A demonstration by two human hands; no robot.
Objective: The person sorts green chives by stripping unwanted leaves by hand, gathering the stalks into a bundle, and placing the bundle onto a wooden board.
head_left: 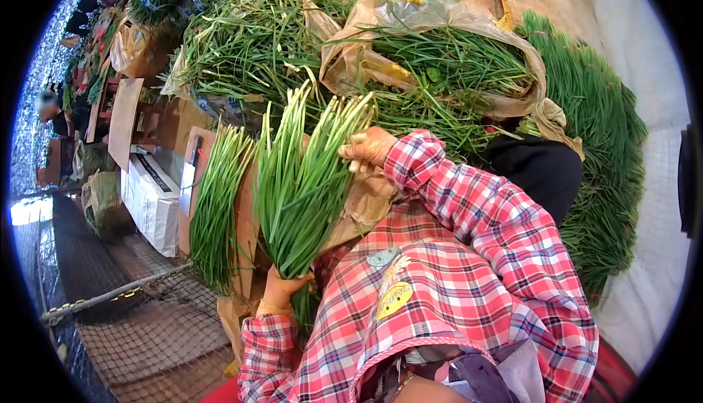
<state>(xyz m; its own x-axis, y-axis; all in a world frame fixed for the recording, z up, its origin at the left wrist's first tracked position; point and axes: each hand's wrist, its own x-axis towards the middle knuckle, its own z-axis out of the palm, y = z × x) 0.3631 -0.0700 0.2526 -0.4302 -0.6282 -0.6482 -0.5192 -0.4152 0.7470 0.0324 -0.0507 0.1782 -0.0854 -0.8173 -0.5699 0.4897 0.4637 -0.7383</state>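
Note:
A fanned bunch of garlic chives [304,183] lies across my lap, pale stalk ends pointing up and away. Around the leafy lower end wraps my left hand [280,291], closed. My right hand [370,146] has its fingers curled against the pale stalks at the bunch's upper right edge; some fingertips are hidden. Just left of the bunch, a second pile of chives [220,205] rests on a brown board [247,238].
Beyond my hands lie a loose heap of chives [249,37] and an open plastic bag [432,9] of greens. Long rows of chives [604,117] line the right side by a white sheet [666,183]. A white box [150,201] and netting [146,344] are left.

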